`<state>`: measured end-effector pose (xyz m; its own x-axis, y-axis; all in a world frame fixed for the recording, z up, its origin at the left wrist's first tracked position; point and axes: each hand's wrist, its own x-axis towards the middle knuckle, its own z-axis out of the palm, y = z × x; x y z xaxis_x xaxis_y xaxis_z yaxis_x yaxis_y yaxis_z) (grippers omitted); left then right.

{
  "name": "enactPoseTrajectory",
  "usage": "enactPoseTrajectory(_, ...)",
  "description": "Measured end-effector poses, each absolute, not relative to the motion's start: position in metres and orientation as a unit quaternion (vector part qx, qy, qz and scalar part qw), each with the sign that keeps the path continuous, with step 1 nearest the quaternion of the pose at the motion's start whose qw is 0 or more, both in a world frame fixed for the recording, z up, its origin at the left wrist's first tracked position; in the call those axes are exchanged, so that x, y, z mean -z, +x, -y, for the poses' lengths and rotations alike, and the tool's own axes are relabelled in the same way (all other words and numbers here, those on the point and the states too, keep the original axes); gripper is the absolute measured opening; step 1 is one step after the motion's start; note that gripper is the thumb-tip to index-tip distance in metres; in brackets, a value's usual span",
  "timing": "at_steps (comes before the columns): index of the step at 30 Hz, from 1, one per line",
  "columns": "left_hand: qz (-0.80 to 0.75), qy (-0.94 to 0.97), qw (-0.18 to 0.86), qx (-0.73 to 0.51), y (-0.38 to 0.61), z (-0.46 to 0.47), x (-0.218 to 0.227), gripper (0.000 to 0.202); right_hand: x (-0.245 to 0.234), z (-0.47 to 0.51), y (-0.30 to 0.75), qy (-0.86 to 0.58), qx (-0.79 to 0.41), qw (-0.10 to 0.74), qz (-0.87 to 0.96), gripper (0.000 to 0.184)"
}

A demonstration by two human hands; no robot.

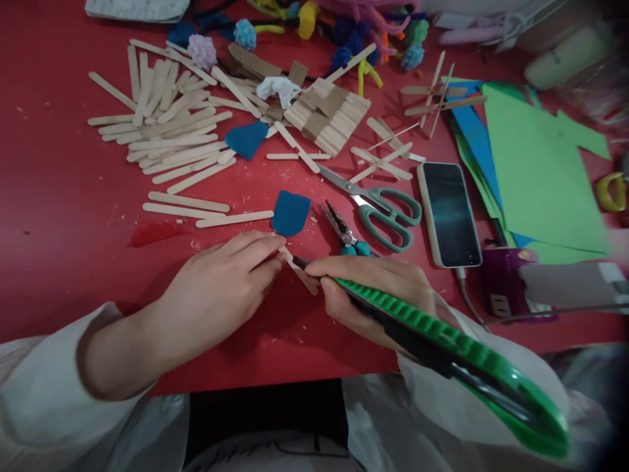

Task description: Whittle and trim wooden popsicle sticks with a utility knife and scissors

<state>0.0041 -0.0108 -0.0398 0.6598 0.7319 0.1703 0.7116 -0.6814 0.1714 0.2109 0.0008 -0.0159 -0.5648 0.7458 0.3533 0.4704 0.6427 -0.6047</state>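
Note:
Pressed to the red table, my left hand (228,282) has its fingers together on one end of a wooden craft stick (303,276), whose other end points down and right. A green utility knife (432,341) lies along my right hand (378,292), which is closed around its front part. The knife's dark blade tip rests at or just over the stick, close to my left fingertips; whether it cuts in cannot be made out. Just beyond my left fingers lie a blue felt piece (291,213) and another craft stick (234,219).
Pliers (344,229), grey-green scissors (373,203) and a phone (449,213) on a cable lie beyond my right hand. A heap of craft sticks (171,131) spreads at the left. Green sheets (540,170) and a purple box (506,282) are at the right.

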Motion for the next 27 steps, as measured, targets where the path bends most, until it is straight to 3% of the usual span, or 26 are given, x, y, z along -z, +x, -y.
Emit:
enactPoseTrajectory(10,-0.399,0.903,0.099,-0.130,0.0019,0.0107,0.0416,0.034,0.0168,-0.0028,0.2141,-0.350,-0.239,0.280,0.862,0.013)
enactPoseTrajectory(27,-0.393,0.908,0.090,-0.117,0.0025,0.0106,0.0401,0.037,0.0195,-0.0073,0.2177,-0.295,-0.245,0.241,0.892,0.019)
